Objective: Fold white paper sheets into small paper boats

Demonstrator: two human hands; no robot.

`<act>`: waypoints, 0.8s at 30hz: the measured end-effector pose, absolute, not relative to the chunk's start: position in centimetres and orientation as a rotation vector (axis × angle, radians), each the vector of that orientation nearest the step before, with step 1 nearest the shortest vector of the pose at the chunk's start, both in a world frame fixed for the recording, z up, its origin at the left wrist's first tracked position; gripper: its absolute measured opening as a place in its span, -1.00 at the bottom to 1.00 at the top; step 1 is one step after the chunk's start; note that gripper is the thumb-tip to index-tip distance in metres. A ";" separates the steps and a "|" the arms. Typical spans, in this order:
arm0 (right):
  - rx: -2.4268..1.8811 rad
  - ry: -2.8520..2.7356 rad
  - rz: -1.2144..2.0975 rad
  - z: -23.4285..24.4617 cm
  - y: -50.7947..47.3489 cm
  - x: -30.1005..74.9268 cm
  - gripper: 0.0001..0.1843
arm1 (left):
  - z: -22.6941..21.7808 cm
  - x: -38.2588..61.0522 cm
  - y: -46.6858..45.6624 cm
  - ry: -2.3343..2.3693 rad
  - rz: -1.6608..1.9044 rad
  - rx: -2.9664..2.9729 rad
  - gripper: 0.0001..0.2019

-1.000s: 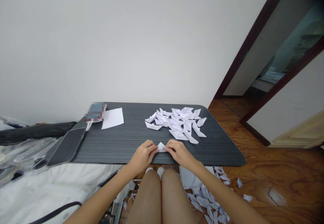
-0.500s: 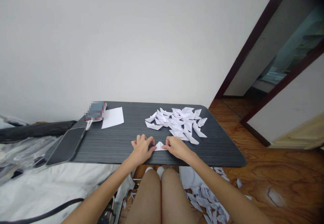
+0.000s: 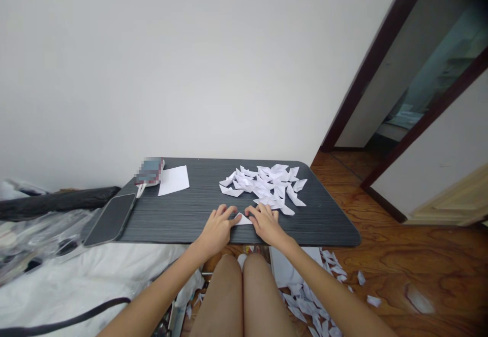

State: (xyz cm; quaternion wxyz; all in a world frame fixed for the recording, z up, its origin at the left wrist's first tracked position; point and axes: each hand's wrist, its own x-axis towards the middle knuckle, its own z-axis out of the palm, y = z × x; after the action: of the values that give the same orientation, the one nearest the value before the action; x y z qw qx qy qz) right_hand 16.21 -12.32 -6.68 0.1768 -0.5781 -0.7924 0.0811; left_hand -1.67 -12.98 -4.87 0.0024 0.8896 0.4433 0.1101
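A small folded white paper point(image 3: 243, 220), roughly triangular, lies on the dark table near its front edge, between my two hands. My left hand point(image 3: 218, 226) is at its left side, thumb and fingertips pressed on the paper's left edge. At its right side, my right hand point(image 3: 267, 223) has its thumb and bent fingers on the right edge. Parts of the paper are covered by my fingers. Just beyond my right hand spreads a pile of folded paper boats point(image 3: 272, 182).
On the table's left lie a white sheet point(image 3: 174, 180), a pixelated packet point(image 3: 149, 171) and a dark phone-like device point(image 3: 110, 218). More folded papers point(image 3: 308, 301) lie on the wooden floor by my legs. A white wall point(image 3: 229, 72) stands behind the table point(image 3: 163, 227).
The paper's central slit, seen before, no longer shows; its upper face looks plain. My fingers have shifted onto its edges, and the right-hand fingers are more spread. The view has tilted slightly.
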 end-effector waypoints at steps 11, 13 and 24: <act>-1.422 -1.926 0.364 -7.1 -12.5 16.9 -0.80 | -4.5 -0.1 -11.6 1.333 0.461 2.823 -0.69; -1.405 -1.838 0.434 -7.2 -12.4 16.9 -0.77 | -4.9 -0.1 -11.4 1.387 0.534 2.735 -0.66; -1.277 -1.647 0.886 -5.3 -8.4 13.6 -0.70 | -4.7 1.3 -9.3 1.543 0.971 2.505 -0.75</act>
State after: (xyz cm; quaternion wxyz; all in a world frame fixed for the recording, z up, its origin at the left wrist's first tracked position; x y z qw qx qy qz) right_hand 13.59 -8.43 -5.29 0.4247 -0.5104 -0.6586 0.3541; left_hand 1.34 -9.26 -4.72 0.0217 0.8084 0.4978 0.3134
